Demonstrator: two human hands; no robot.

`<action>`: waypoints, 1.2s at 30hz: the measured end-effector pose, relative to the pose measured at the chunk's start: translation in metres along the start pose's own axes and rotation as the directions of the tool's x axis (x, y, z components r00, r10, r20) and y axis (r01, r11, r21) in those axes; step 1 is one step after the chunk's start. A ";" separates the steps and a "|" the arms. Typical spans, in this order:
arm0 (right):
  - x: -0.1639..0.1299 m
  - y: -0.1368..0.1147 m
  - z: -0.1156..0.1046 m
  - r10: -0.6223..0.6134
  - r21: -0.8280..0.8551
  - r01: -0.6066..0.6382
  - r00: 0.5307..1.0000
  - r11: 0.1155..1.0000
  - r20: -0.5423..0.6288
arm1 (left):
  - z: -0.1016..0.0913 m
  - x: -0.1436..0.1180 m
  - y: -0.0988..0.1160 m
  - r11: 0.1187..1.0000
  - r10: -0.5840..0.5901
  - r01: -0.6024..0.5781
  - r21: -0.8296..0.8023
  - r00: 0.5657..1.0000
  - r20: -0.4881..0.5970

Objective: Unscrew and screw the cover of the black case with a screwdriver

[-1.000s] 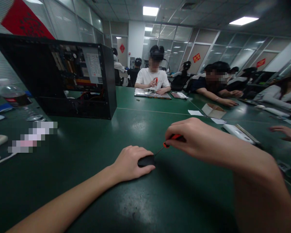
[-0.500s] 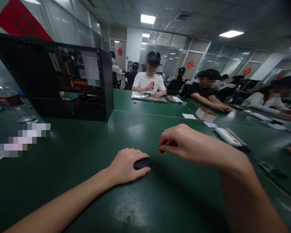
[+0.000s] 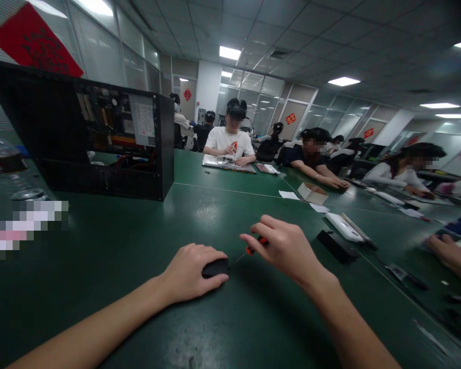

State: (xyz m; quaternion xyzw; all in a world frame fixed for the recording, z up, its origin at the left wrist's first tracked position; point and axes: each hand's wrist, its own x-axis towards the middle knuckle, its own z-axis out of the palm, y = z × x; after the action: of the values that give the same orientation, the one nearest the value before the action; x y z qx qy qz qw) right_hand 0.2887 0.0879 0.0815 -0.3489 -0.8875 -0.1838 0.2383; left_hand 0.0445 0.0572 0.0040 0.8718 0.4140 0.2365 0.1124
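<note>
My left hand (image 3: 192, 271) curves over a black computer mouse (image 3: 215, 268), holding it against the table between thumb and fingers. To its right, my right hand (image 3: 278, 246) grips a screwdriver (image 3: 250, 250) with an orange and black handle, its thumb stretched out along the near side. The thin shaft slants down left toward the end of the mouse. Whether the tip touches the mouse cannot be made out. My palm hides most of the handle.
A black computer case (image 3: 165, 148) with its side off stands at the left, near a plastic bottle (image 3: 11, 174). Right of my right hand lie a black box (image 3: 337, 247) and a white device (image 3: 343, 227). An open carton (image 3: 312, 193) is farther off. Other people sit around the green table (image 3: 138, 230).
My right hand has turned on the screwdriver handle, its thumb now extended and its wrist lower. The view has shifted slightly. My left hand still holds the mouse.
</note>
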 end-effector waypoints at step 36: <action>-0.032 0.018 0.033 0.021 -0.064 -0.022 1.000 0.998 -0.010 | -0.002 0.001 -0.002 0.999 0.010 -0.011 0.040 1.000 0.027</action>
State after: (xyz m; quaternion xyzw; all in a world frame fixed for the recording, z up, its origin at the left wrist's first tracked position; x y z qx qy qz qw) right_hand 0.3126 0.0999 0.0395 -0.3649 -0.8763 -0.2113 0.2329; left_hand 0.0422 0.0593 0.0053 0.8792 0.4124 0.2170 0.0992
